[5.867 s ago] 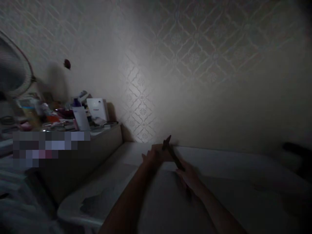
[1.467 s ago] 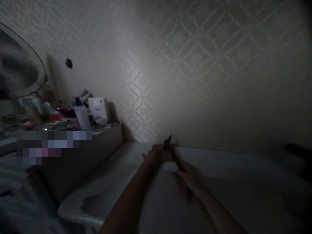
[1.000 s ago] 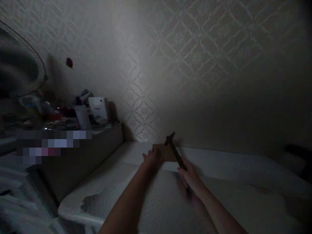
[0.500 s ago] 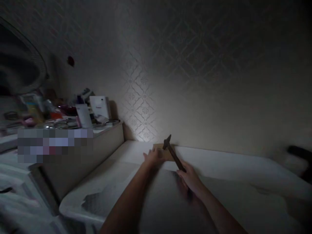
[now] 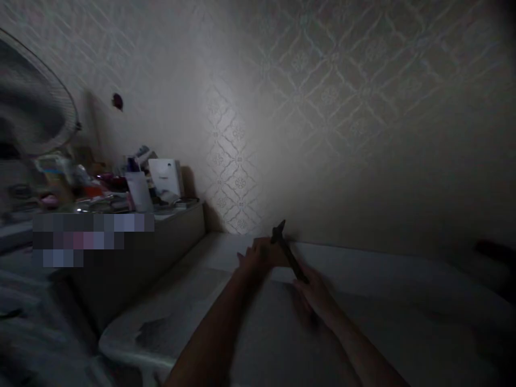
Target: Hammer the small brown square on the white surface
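Note:
My right hand [image 5: 316, 290] is wrapped around the handle of a hammer [image 5: 291, 257]. The hammer's dark head points up and away, over a flat brown board [image 5: 280, 257] that looks like wood or cardboard. On the board's left side rests my left hand [image 5: 253, 258]. Its little-finger side is spread outward, while the thumb and forefinger come together near the hammer head. Whatever they pinch is too small and dark to make out. Beneath both hands is a white table [image 5: 322, 255] with worn grey patches, set against the wall.
To the left, a higher cabinet [image 5: 173, 231] carries a white box [image 5: 165, 177], a white bottle [image 5: 140, 192] and assorted clutter. A round fan [image 5: 36, 102] stands at the far left. Patterned wallpaper [image 5: 322, 134] rises behind the table. Something dark [image 5: 494, 252] lies at the right edge.
Light on the wall is brighter higher up, and the table and hands look darker. Both hands and the hammer have barely moved.

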Demonstrator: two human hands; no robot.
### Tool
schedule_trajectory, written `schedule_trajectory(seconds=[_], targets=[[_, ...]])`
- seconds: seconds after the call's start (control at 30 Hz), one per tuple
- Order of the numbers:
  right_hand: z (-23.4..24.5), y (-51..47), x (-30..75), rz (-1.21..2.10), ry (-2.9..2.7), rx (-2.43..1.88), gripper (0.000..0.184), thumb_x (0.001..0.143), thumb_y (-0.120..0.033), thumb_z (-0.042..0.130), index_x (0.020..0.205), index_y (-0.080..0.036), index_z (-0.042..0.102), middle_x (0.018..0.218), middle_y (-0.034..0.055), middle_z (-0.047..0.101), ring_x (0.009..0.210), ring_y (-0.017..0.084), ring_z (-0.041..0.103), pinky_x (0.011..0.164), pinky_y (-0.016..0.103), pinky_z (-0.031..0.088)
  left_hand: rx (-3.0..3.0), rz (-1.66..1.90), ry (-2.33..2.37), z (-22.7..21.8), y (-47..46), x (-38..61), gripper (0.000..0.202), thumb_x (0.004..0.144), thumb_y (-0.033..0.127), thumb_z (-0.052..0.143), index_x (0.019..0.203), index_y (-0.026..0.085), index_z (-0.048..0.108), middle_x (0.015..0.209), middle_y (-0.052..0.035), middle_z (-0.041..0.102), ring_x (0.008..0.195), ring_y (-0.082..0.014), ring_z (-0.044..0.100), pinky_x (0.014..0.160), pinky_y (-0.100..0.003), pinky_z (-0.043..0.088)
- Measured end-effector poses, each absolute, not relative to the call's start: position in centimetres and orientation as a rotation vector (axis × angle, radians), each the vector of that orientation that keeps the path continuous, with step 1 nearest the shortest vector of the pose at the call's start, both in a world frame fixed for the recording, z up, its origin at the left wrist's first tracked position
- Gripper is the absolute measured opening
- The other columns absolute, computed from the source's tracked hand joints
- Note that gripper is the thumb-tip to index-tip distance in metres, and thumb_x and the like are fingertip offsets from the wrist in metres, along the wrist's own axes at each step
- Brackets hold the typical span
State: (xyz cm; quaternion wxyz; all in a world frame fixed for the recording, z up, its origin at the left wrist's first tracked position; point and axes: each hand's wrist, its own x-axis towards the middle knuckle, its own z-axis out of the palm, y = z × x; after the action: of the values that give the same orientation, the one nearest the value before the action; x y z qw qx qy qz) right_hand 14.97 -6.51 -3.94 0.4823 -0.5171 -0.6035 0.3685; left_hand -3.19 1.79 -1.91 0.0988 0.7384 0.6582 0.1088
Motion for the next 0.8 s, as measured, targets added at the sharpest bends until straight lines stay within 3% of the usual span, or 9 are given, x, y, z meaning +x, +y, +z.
schedule_trajectory(seconds=[0.33, 0.6, 0.8], targets=[[-3.85, -6.56, 14.96, 1.015, -1.436, -1.275, 0.063, 0.066, -0.028, 0.051, 0.127, -0.014, 0.057, 0.043, -0.008, 0.047, 0.032, 0.011, 0.04, 0.035, 0.021, 0.033, 2.173, 0.363, 1.95, -1.88, 1.66, -3.1, 0.072, 0.077, 0.061, 0.056, 0.137, 0.026, 0.036, 0.15, -0.0126, 0.037, 0.133, -0.0355, 0.036, 0.105, -0.064, 0.024], [-4.17, -6.39, 14.65, 0.981, -1.387, -1.214, 0.061, 0.067, -0.029, 0.056, 0.126, -0.016, 0.058, 0.046, -0.0062, 0.05, 0.037, 0.012, 0.046, 0.036, 0.021, 0.035, 2.168, 0.35, 1.948, -1.79, 1.74, -3.12, 0.073, 0.078, 0.063, 0.055, 0.139, 0.028, 0.035, 0.151, -0.0118, 0.036, 0.134, -0.0367, 0.034, 0.106, -0.065, 0.022], [-4.27, -6.14, 14.92, 1.05, -1.379, -1.221, 0.062, 0.062, -0.026, 0.051, 0.122, -0.012, 0.058, 0.045, -0.0078, 0.048, 0.032, 0.011, 0.04, 0.034, 0.021, 0.031, 2.174, 0.34, 1.942, -1.88, 1.7, -3.12, 0.074, 0.078, 0.062, 0.055, 0.139, 0.027, 0.034, 0.152, -0.0121, 0.034, 0.135, -0.0359, 0.033, 0.105, -0.065, 0.023]])
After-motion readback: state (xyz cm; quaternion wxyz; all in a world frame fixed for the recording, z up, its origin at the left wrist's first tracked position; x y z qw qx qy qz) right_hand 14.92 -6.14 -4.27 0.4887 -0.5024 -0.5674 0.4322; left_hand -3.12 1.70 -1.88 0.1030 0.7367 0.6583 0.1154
